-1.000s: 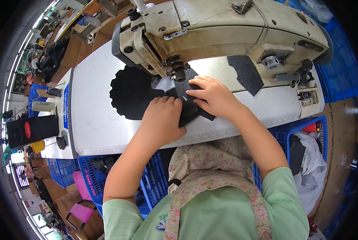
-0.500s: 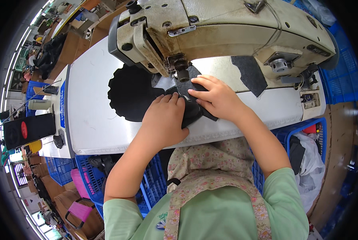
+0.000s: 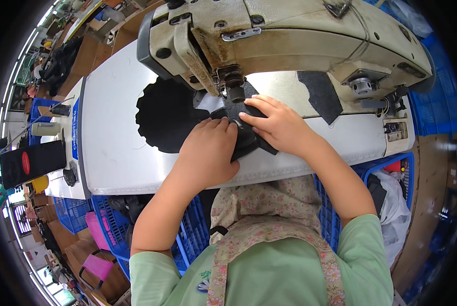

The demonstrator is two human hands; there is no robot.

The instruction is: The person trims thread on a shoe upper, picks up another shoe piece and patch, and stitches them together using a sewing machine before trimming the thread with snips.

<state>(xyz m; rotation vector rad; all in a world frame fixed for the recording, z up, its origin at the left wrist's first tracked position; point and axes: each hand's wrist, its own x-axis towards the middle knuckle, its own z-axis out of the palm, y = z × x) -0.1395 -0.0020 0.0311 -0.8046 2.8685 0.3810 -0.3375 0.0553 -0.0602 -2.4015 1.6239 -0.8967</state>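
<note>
A cream sewing machine [image 3: 289, 35] stands across the white table [image 3: 111, 148]. Under its needle foot [image 3: 234, 92] lies a piece of black fabric [image 3: 167, 115] with a scalloped edge. My left hand [image 3: 208, 153] lies flat on the fabric just below the foot, fingers together. My right hand [image 3: 277, 125] presses on the fabric from the right, fingertips next to the foot. Both hands cover the middle of the piece.
Another dark grey cut piece [image 3: 320, 94] lies on the table under the machine arm. Blue plastic crates [image 3: 187, 239] stand below the table, one at the right [image 3: 391, 168] holding white and red items. A black box [image 3: 29, 160] sits at the left.
The camera has moved a little closer to the machine. Both hands stay on the black fabric at the needle, shifted only slightly.
</note>
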